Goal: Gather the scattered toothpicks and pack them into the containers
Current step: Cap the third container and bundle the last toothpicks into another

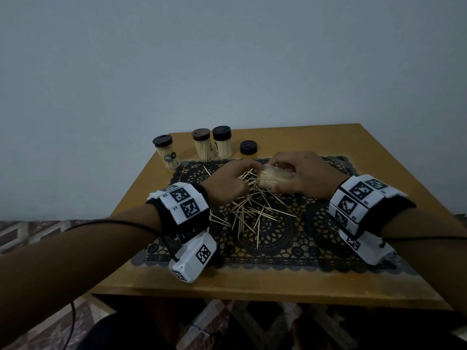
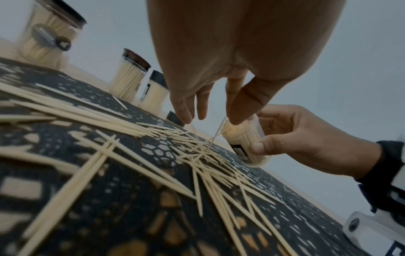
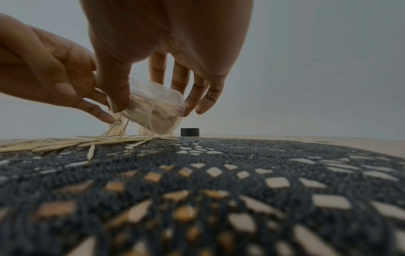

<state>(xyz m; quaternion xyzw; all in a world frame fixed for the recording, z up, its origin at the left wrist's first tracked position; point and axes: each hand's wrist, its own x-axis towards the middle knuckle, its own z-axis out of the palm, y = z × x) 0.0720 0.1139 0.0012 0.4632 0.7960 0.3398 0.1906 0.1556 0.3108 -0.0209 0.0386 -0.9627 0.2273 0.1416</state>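
Loose toothpicks [image 1: 249, 213] lie scattered on a dark lace mat [image 1: 316, 246] in the middle of the table. My right hand [image 1: 283, 176] grips a clear open container [image 1: 271, 177], tilted with its mouth toward the left and packed with toothpicks. In the right wrist view the container [image 3: 153, 113] sits between thumb and fingers, just above the mat. My left hand [image 1: 254, 168] pinches a few toothpicks [image 2: 215, 133] at the container's mouth [image 2: 232, 132], their far ends still down in the pile.
Three closed, filled containers [image 1: 166, 155] [image 1: 202, 146] [image 1: 223, 144] stand at the table's back left. A loose black lid [image 1: 249, 147] sits beside them on the wooden table [image 1: 252, 281]. A wall rises right behind.
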